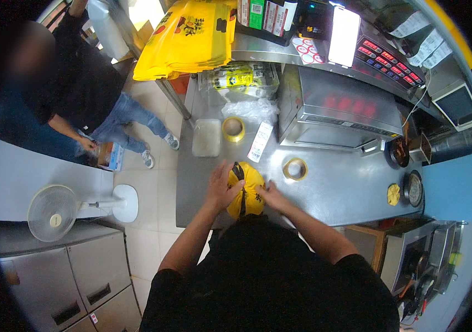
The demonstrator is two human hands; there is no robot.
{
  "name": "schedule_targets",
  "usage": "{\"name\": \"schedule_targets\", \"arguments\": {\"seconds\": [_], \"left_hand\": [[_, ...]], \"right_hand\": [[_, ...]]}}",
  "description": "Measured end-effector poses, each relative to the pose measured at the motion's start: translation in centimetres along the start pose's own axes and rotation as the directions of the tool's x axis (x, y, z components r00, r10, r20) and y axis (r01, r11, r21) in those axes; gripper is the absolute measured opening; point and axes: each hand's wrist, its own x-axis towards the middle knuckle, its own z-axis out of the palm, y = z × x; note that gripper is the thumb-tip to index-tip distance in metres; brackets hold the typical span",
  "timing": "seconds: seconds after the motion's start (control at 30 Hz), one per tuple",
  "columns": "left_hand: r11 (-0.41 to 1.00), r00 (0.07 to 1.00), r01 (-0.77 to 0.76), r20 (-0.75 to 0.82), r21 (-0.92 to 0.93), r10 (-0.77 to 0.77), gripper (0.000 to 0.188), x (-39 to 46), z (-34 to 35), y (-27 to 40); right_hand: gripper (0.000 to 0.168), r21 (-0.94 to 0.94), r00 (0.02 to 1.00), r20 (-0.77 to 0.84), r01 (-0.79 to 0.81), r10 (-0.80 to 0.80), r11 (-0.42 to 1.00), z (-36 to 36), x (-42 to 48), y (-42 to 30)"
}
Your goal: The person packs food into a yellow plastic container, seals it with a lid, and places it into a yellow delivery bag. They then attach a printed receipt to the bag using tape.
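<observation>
A rounded yellow bag (254, 195) with a dark strip across it lies at the near edge of a stainless steel table (327, 199). My left hand (222, 186) rests against the bag's left side, thumb over its top near the dark strip. On the right side, my right hand (274, 196) touches the bag with its fingertips. Beyond the bag lie a printed paper slip (260, 142), a roll of yellowish tape (234, 129) and a lidded plastic container (206, 137). Another tape roll (295, 169) lies to the right.
A steel appliance (339, 108) stands at the back. Yellow printed bags (190, 37) are stacked on the upper shelf, near a lit phone (344, 36). Round pans (413, 189) and a crumpled yellow cloth or bag (393, 194) sit far right. Another person (82, 74) stands left, near a fan (52, 213).
</observation>
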Motion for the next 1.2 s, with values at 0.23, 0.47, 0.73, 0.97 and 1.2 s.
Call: {"name": "schedule_targets", "arguments": {"seconds": [0.23, 0.47, 0.73, 0.97, 1.2], "left_hand": [[0.959, 0.955, 0.271, -0.104, -0.082, -0.278, 0.056, -4.9, 6.0, -6.9], [0.931, 0.964, -0.131, 0.262, 0.340, 0.040, 0.062, -0.5, -4.4, -1.6], [0.985, 0.962, -0.123, 0.257, 0.119, 0.089, 0.041, -0.3, -3.5, -6.2], [0.959, 0.977, -0.010, 0.207, 0.284, -0.051, 0.032, -2.1, -4.6, -4.4], [0.913, 0.905, 0.151, 0.318, 0.380, -0.282, 0.067, -1.3, -7.2, 0.1]], "right_hand": [[0.080, -0.111, 0.987, 0.025, 0.158, -0.156, 0.981, 4.9, 0.8, -2.2], [0.054, -0.175, 0.870, -0.028, 0.480, -0.492, 0.860, 0.1, -1.6, -9.0], [0.045, -0.367, 0.617, 0.165, 0.763, -0.770, 0.532, 1.0, -1.1, -5.3], [0.047, -0.380, 0.585, 0.126, 0.774, -0.801, 0.506, 1.5, 0.6, -5.3], [0.044, -0.168, 0.788, -0.051, 0.599, -0.614, 0.783, 0.4, 0.6, -2.3]]}}
